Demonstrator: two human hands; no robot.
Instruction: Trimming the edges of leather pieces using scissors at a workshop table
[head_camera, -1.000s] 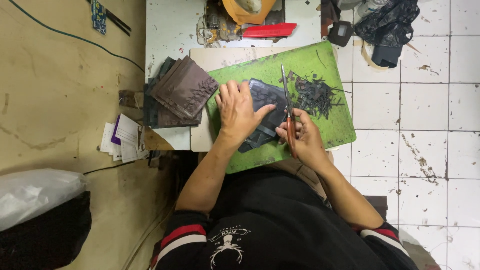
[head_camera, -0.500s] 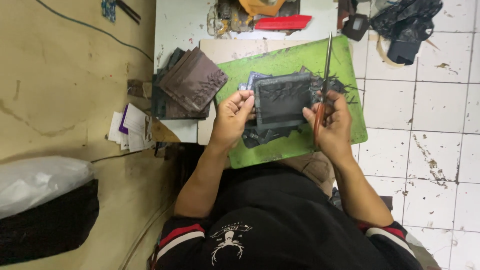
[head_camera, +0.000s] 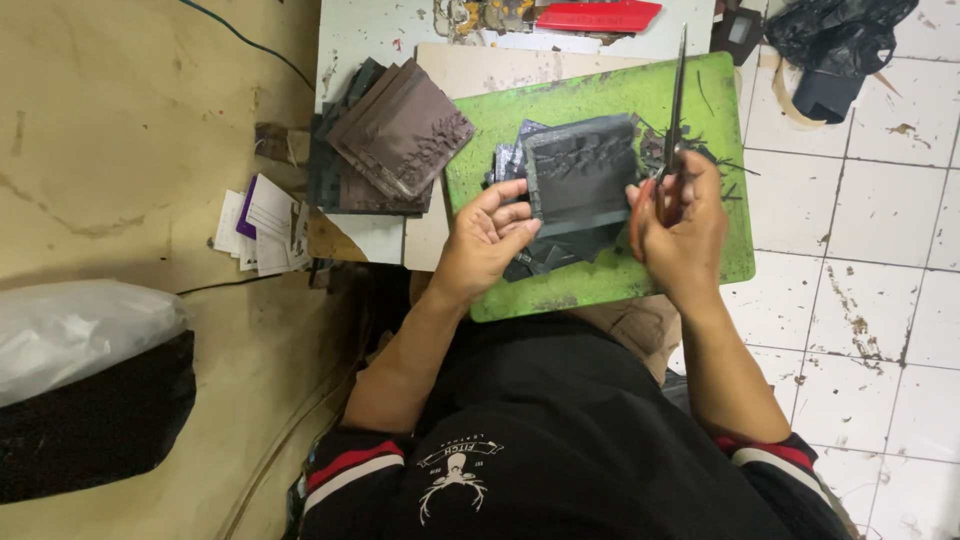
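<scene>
Head view: the left hand (head_camera: 487, 235) pinches the dark embossed square (head_camera: 582, 175) at its left edge; the right hand (head_camera: 680, 225), touching its right edge, is clamped on scissors (head_camera: 676, 100) whose blades point far

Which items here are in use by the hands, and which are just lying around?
In use:
- dark grey embossed square piece, held up by the left hand
- scissors, gripped in the right hand
- green cutting mat
- dark offcuts under the piece

Lying about:
- stack of brown pieces
- red flat object
- paper cards
- black bag
</scene>
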